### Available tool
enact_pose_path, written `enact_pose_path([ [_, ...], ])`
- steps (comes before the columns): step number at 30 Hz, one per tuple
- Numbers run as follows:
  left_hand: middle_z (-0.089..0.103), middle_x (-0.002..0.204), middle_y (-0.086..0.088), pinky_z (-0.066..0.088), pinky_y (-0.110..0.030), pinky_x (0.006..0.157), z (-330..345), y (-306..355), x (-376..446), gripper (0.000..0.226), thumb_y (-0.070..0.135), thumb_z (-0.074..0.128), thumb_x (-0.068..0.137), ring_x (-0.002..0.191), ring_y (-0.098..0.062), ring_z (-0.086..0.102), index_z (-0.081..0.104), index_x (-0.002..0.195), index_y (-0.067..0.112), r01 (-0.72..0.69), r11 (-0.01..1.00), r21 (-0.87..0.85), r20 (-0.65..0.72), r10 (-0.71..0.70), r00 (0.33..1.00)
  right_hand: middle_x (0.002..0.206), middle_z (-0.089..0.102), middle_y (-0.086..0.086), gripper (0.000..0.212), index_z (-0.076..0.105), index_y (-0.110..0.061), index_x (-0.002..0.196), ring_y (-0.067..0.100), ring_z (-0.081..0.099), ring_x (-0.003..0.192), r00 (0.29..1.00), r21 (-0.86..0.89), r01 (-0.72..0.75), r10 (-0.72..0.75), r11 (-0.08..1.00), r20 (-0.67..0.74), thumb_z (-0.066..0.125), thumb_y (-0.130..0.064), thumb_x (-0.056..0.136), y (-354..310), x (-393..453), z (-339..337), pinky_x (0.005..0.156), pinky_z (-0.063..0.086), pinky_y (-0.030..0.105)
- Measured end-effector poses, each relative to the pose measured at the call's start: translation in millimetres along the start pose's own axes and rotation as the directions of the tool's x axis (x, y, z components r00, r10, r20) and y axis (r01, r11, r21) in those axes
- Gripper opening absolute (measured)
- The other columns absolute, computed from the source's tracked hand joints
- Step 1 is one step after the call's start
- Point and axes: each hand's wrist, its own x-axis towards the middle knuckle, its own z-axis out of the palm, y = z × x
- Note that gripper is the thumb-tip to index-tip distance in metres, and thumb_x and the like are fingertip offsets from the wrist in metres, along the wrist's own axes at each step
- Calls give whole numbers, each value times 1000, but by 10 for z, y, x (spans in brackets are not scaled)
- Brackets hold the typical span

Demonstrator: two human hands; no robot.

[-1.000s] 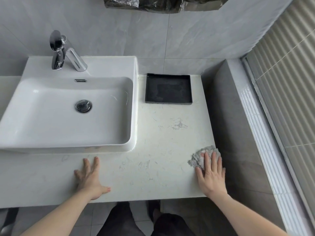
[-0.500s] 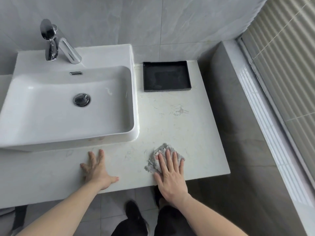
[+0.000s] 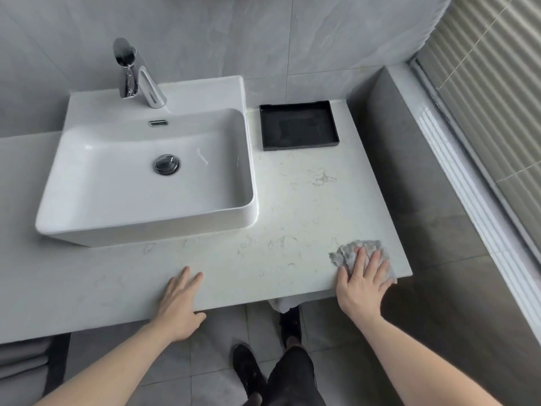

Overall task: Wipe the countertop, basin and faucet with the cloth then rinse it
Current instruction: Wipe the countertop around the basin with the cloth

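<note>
A crumpled grey cloth (image 3: 348, 254) lies on the pale marbled countertop (image 3: 292, 206) at its front right corner. My right hand (image 3: 361, 284) presses flat on the cloth with fingers spread. My left hand (image 3: 178, 303) rests flat on the countertop's front edge, below the basin, holding nothing. The white rectangular basin (image 3: 87, 177) sits on the counter at the left, with a chrome drain plug (image 3: 166, 164) in its floor. A chrome faucet (image 3: 136, 76) stands at the basin's back rim.
A shallow black tray (image 3: 298, 124) sits at the counter's back right. A grey ledge (image 3: 409, 148) and a window with blinds (image 3: 491, 92) lie to the right. Grey wall tiles stand behind. My legs and a dark shoe (image 3: 248, 367) show on the tiled floor.
My right hand slid the cloth left to the counter's middle front, then back right to the front corner. My left hand stayed flat on the counter's front edge.
</note>
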Motion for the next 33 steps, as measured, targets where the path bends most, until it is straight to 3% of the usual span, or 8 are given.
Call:
enact_pose_path([
  [6, -15, 165, 6, 17, -42, 123, 30, 3, -138, 97, 40, 67, 84, 153, -27, -2, 5, 158, 34, -3, 1000, 9, 47, 3, 999, 168, -29, 10, 73, -17, -29, 162, 36, -29, 154, 972, 2, 228, -228, 974, 49, 22, -52, 105, -739, -678, 456, 120, -17, 66],
  [10, -15, 166, 2, 15, -40, 124, -43, 55, -158, 96, 38, 65, 85, 153, -29, 0, 4, 159, 32, -5, 999, 40, 102, 1, 995, 168, -29, 5, 70, -14, -31, 163, 34, -28, 155, 846, -128, 529, -509, 839, 158, 23, -48, 106, -895, -918, 616, 124, -10, 62],
  [13, -15, 166, 0, 13, -37, 124, -112, 69, -147, 96, 36, 64, 85, 153, -29, 1, 4, 159, 31, -9, 998, 58, 142, 0, 990, 167, -33, -1, 66, -19, -35, 161, 29, -30, 154, 781, -146, 620, -589, 771, 205, 16, -51, 106, -747, -798, 426, 127, -6, 58],
  [17, -17, 165, -1, 14, -36, 124, -142, 94, -133, 95, 31, 61, 85, 153, -29, 2, 2, 159, 30, -3, 997, 80, 177, -11, 984, 167, -32, 2, 68, -27, -36, 158, 31, -30, 153, 870, -177, 489, -466, 854, 160, 8, -61, 105, -368, -362, 35, 125, -15, 53],
  [21, -20, 164, 1, 17, -38, 123, -152, 132, -136, 94, 24, 58, 86, 153, -30, 2, -1, 159, 31, 14, 995, 94, 199, -32, 980, 169, -28, 5, 71, -24, -36, 159, 32, -24, 155, 953, -193, 296, -274, 935, 130, 12, -62, 103, -20, 191, -262, 127, -8, 57],
  [27, -17, 165, 7, 29, -36, 119, -299, 130, -100, 93, 18, 52, 80, 152, -22, 9, 3, 158, 36, 34, 998, 57, 262, -48, 964, 169, -29, 5, 74, -19, -33, 161, 33, -26, 155, 991, -131, 73, -57, 989, 122, 15, -60, 101, -326, 534, -316, 121, -17, 65],
  [30, -17, 165, 6, 27, -35, 119, -358, 162, -71, 94, 19, 51, 79, 152, -22, 10, 4, 158, 34, 57, 998, 39, 299, -66, 952, 167, -33, 6, 75, -21, -32, 161, 34, -31, 153, 988, -93, 112, -100, 989, 119, 14, -60, 101, -697, 467, -191, 119, -19, 66],
  [33, -19, 164, 6, 25, -36, 120, -406, 212, -63, 93, 20, 52, 80, 153, -23, 8, 3, 159, 34, 83, 996, 29, 331, -88, 940, 165, -36, 6, 75, -23, -32, 160, 35, -36, 151, 936, -76, 310, -290, 948, 198, 19, -57, 102, -1138, 291, -18, 117, -21, 67],
])
